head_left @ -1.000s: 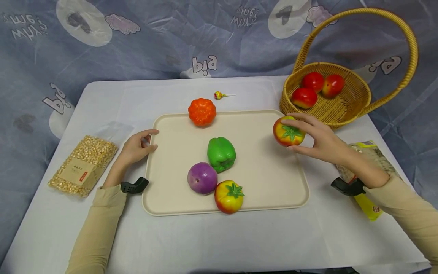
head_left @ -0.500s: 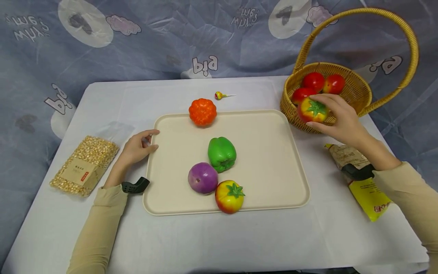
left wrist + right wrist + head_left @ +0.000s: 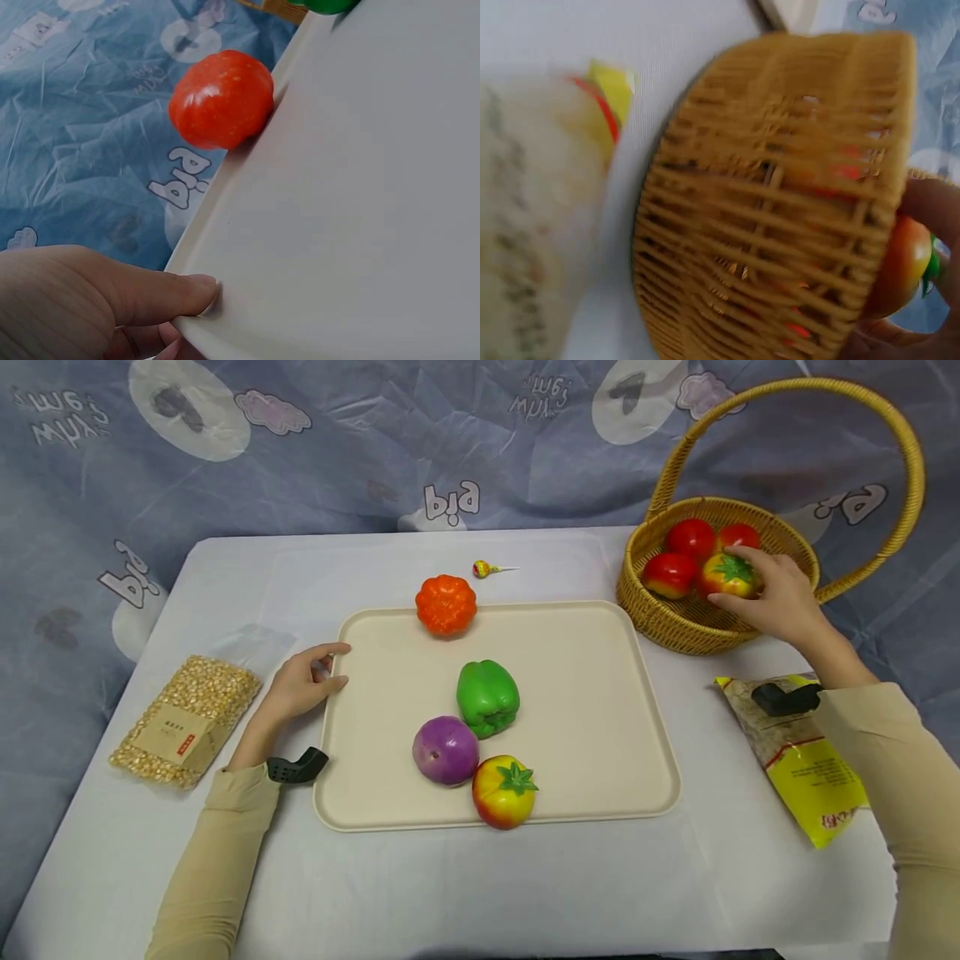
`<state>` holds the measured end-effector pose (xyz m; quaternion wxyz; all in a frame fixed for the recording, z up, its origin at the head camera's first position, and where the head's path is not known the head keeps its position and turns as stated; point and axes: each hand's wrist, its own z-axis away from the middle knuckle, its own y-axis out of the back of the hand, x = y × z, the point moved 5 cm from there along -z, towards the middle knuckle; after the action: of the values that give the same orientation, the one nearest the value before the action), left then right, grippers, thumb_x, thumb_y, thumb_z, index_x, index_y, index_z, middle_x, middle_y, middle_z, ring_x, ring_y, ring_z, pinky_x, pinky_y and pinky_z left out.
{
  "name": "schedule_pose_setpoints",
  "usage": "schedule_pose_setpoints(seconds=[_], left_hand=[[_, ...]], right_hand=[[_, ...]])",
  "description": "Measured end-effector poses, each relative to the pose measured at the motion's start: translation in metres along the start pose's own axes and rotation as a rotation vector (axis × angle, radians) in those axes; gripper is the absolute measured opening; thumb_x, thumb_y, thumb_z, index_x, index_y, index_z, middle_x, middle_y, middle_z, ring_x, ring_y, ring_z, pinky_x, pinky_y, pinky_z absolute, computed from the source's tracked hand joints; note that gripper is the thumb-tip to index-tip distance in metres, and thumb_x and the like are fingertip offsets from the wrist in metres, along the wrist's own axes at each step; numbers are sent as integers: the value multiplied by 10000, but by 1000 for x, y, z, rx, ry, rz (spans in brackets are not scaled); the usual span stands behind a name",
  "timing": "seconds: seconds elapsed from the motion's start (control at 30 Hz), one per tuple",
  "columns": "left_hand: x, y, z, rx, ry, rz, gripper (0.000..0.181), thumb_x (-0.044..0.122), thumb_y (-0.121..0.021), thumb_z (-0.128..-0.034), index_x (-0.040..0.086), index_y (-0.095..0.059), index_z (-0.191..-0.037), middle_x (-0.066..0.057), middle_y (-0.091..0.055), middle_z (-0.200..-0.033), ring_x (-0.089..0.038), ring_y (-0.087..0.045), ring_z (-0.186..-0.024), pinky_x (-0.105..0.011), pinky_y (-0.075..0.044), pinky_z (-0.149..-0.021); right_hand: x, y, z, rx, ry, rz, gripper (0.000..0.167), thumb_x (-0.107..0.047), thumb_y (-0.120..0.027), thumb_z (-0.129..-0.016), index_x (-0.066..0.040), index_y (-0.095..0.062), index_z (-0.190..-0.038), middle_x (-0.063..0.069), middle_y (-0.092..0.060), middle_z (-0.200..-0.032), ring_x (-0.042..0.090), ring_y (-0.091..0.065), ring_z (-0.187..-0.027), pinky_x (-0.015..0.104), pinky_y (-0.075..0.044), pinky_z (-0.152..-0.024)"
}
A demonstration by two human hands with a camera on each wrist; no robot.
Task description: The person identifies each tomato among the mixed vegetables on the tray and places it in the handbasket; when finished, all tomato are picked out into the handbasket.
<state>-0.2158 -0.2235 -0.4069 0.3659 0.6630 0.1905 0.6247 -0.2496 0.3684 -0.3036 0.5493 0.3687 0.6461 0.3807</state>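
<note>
My right hand (image 3: pixel 783 593) holds a toy yellow-and-red tomato (image 3: pixel 726 577) with a green leafy top, inside the wicker basket (image 3: pixel 675 631) at the back right. Beside it in the basket lie several red fruits (image 3: pixel 670 575). In the right wrist view the basket's woven wall (image 3: pixel 757 202) hides part of the tomato (image 3: pixel 900 266). My left hand (image 3: pixel 300 683) pinches the left rim of the beige tray (image 3: pixel 592 718), thumb on top, fingers beneath. On the tray are a green bell pepper (image 3: pixel 487 697), a purple round eggplant (image 3: pixel 446 750) and another yellow-and-red tomato (image 3: pixel 502 792).
An orange pumpkin (image 3: pixel 446 605) sits over the tray's back rim, with a lollipop (image 3: pixel 483 569) behind it. To the left lies a bag of corn kernels (image 3: pixel 187 718). A yellow-ended bag (image 3: pixel 810 777) lies beneath the right forearm. The basket's tall handle (image 3: pixel 825 385) arches above.
My right hand has carried the tomato from above the tray's back right corner, over the basket's front rim and down among the red fruits. My left hand has stayed at the tray rim.
</note>
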Motion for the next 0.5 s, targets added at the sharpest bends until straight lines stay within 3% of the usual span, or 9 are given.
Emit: schedule_pose_setpoints(seconds=[0.27, 0.5], left_hand=[[-1, 0, 0, -10, -5, -10, 452, 113, -609, -891, 58, -508, -1329, -136, -509, -975, -52, -418, -603, -254, -353, -572], [-1, 0, 0, -9, -10, -7, 451, 110, -612, -889, 58, -510, -1326, -136, -513, -979, -55, -417, -602, -254, -353, -571]], right_hand=[[23, -9, -19, -61, -99, 59, 669, -306, -574, -907, -40, -290, -1450, 410, -344, -1286, 568, -278, -1149, 646, -246, -890], [29, -17, -29, -112, -94, 98, 638, -232, -570, -913, 10, -287, -1430, 409, -366, -1264, 560, -315, -1122, 656, -224, -959]])
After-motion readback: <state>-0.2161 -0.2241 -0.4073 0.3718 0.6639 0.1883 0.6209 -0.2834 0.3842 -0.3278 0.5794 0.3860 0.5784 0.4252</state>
